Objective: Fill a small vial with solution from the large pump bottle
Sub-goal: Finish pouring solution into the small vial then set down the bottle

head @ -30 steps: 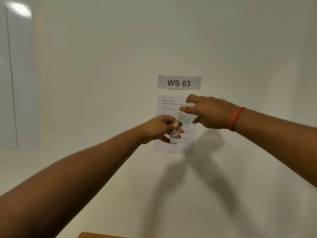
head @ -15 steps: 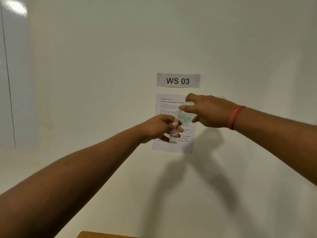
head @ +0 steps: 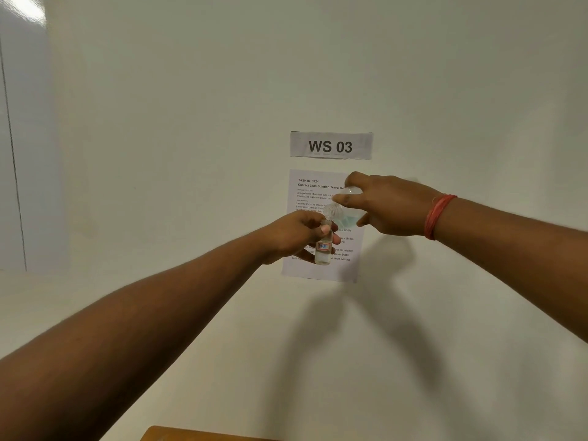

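My left hand (head: pixel 296 235) grips a small clear vial (head: pixel 323 249) with a red-and-blue label, held upright with clear liquid in its lower part. My right hand (head: pixel 386 205) grips a larger clear bottle (head: pixel 345 214) holding pale blue solution, tilted down to the left. The bottle's threaded neck sits right at the vial's mouth. Most of the large bottle's body is hidden inside my right hand. No pump head shows on it. Both hands are raised in front of the wall.
A printed task sheet (head: pixel 305 265) hangs on the white wall behind the hands, under a label reading WS 03 (head: pixel 331 145). A brown wooden edge (head: pixel 191 433) shows at the bottom. A glossy panel (head: pixel 19 138) stands at far left.
The hands, vial and bottle hold nearly the same pose; the whole view has shifted only slightly.
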### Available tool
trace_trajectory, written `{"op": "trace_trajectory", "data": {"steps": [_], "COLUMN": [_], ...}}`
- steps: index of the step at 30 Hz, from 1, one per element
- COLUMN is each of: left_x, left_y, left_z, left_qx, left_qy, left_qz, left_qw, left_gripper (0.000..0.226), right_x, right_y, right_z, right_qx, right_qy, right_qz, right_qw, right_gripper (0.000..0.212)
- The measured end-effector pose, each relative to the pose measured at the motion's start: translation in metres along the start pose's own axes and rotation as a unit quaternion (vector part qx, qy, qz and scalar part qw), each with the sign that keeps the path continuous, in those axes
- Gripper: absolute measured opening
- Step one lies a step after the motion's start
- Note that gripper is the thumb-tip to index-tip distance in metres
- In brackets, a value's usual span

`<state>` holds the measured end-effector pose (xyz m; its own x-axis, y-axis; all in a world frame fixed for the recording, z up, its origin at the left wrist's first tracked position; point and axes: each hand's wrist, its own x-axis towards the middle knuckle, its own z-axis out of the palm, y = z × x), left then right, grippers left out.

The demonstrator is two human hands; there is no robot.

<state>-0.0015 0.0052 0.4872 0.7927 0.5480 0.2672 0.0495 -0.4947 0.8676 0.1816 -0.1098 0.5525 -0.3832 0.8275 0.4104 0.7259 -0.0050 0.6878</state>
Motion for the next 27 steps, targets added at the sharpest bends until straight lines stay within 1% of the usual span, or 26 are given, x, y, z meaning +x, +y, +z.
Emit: {"op": "trace_trajectory", "data": {"steps": [15, 27], "left_x": [0.0071, 0.0077], "left_y": [-0.0036, -0.0063], "left_z": [0.0008, 0.0019], "left_qx": [0.001, -0.014], "left_qy": [0.001, -0.004], "left_qz": [-0.002, -0.005], "left_qw": [1.000, 1.000], "left_gripper": [0.025, 0.019], "right_x": [0.0014, 0.0007], "right_y": [0.0031, 0.0025], "right_z": [0.0061, 0.0100], "right_qx": [0.002, 0.002], "right_qy": [0.003, 0.002], "right_qz": [-0.006, -0.006], "right_qw": [1.000, 1.000], "right_gripper": [0.065, 0.064]}}
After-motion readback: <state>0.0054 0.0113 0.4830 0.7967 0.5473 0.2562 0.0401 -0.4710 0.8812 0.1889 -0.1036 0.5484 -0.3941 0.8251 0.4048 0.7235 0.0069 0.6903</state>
